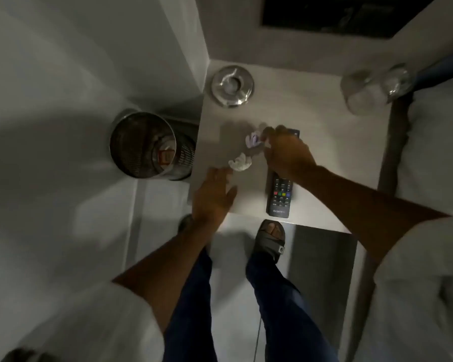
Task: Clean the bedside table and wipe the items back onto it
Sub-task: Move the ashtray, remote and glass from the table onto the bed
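The white bedside table (338, 158) fills the middle of the view. My right hand (285, 150) reaches over a black remote (280, 197) and pinches a crumpled pale purple paper (253, 141) at its fingertips. A second crumpled white paper (239, 162) lies just in front of it on the table. My left hand (215, 194) hovers at the table's left front edge, fingers spread, its tips close to the white paper. A round glass ashtray (232, 86) sits at the far left corner and a glass (372, 87), blurred, stands at the far right.
A perforated metal waste bin (147, 147) with some rubbish inside stands on the floor left of the table. A bed with white sheets (434, 152) borders the table on the right. My legs and a sandalled foot (271, 237) are below the front edge.
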Available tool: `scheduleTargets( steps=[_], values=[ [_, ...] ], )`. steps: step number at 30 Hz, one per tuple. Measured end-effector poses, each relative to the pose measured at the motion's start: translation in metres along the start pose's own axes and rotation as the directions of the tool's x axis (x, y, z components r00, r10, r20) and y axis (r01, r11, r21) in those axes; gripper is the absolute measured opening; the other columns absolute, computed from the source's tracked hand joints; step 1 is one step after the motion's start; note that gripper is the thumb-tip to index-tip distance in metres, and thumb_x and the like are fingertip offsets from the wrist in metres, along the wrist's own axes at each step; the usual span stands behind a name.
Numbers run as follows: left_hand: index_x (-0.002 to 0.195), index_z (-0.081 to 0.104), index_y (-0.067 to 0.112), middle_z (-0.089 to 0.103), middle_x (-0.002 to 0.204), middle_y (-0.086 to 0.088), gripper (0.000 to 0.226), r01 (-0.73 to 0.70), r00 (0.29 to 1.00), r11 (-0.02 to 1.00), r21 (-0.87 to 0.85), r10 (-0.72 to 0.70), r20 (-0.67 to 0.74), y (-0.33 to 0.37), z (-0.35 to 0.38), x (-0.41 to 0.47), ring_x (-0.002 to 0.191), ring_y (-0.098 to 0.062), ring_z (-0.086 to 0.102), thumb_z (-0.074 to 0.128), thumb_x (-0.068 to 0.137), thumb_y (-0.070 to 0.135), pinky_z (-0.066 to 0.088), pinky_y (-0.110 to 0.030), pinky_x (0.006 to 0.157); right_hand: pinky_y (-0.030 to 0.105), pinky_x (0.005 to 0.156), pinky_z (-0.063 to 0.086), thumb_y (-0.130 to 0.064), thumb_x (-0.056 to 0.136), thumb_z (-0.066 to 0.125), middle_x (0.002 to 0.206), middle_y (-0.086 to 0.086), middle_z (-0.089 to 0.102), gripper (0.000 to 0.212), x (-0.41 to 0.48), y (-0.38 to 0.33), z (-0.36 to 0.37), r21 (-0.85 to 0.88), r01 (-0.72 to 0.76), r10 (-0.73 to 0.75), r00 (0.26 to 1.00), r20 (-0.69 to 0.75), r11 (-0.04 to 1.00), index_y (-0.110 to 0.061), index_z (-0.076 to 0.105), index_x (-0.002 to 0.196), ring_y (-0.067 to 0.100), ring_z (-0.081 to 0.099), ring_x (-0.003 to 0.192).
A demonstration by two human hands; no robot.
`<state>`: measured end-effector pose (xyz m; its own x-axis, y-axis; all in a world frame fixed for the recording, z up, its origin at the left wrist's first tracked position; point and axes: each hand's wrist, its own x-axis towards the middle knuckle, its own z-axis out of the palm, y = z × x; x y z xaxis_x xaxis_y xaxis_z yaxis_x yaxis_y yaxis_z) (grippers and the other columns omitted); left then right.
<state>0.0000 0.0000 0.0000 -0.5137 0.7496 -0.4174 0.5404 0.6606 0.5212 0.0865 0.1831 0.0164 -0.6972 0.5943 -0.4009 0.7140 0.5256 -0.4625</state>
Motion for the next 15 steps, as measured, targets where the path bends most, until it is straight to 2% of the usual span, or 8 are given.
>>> scheduleTargets(
  steps=[2,4,7,9,12,15],
  values=[
    [0.135,0.05,0.017,0.049,0.136,-0.011,0.05,0.006,0.997,1.0,0.012,-0.005,-0.074,0.001,0.003,0.021,0.11,-0.025,0.062,0.065,0.09,0.032,0.058,-0.042,0.083,0.042,0.073,0.056,-0.006,0.085,0.057,0.12,0.016,0.051,0.042,0.014,-0.005,0.006,-0.025,0.028,-0.028,1.0,-0.007,0.999,-0.017,0.05,0.125,0.035,0.061,0.093],
    [0.138,0.049,0.018,0.043,0.14,-0.015,0.055,-0.008,0.998,0.999,0.048,0.011,-0.067,0.008,0.003,0.037,0.114,-0.03,0.059,0.067,0.089,0.035,0.058,-0.045,0.085,0.043,0.075,0.058,-0.005,0.085,0.058,0.122,0.015,0.046,0.042,0.023,-0.011,0.008,-0.072,0.041,-0.038,0.999,0.036,0.997,-0.02,0.052,0.123,0.034,0.06,0.093],
    [0.129,0.06,0.018,0.049,0.136,-0.016,0.039,-0.118,0.993,0.987,0.105,0.12,-0.011,0.012,0.01,0.042,0.115,-0.031,0.058,0.061,0.094,0.035,0.058,-0.044,0.087,0.044,0.079,0.057,-0.005,0.086,0.058,0.118,0.014,0.048,0.029,0.025,-0.011,0.015,-0.154,0.038,-0.024,0.995,0.092,0.987,-0.019,0.062,0.111,0.033,0.058,0.096],
    [0.117,0.068,0.019,0.057,0.131,-0.011,0.029,-0.187,0.982,0.973,0.137,0.187,0.016,0.008,0.013,0.043,0.116,-0.025,0.059,0.053,0.099,0.036,0.056,-0.039,0.09,0.044,0.08,0.057,-0.005,0.087,0.059,0.116,0.017,0.051,0.025,0.022,-0.01,0.018,-0.202,0.031,-0.013,0.996,0.089,0.979,-0.014,0.065,0.109,0.036,0.059,0.098],
    [0.112,0.071,0.023,0.061,0.125,-0.004,0.026,-0.19,0.982,0.97,0.151,0.19,0.019,-0.007,0.011,0.043,0.113,-0.02,0.06,0.048,0.102,0.03,0.056,-0.035,0.089,0.044,0.077,0.058,-0.001,0.085,0.06,0.112,0.018,0.054,0.022,0.016,-0.014,0.028,-0.187,-0.007,0.02,0.998,0.063,0.982,-0.011,0.067,0.104,0.036,0.061,0.093],
    [0.108,0.072,0.023,0.064,0.118,-0.004,0.022,-0.162,0.987,0.976,0.146,0.163,0.008,-0.025,0.001,0.035,0.105,-0.022,0.062,0.051,0.099,0.023,0.057,-0.036,0.083,0.043,0.074,0.058,-0.002,0.086,0.06,0.108,0.017,0.054,0.019,0.008,-0.021,0.041,-0.136,-0.045,0.049,0.998,0.031,0.99,-0.01,0.065,0.102,0.035,0.061,0.087]
  ],
)
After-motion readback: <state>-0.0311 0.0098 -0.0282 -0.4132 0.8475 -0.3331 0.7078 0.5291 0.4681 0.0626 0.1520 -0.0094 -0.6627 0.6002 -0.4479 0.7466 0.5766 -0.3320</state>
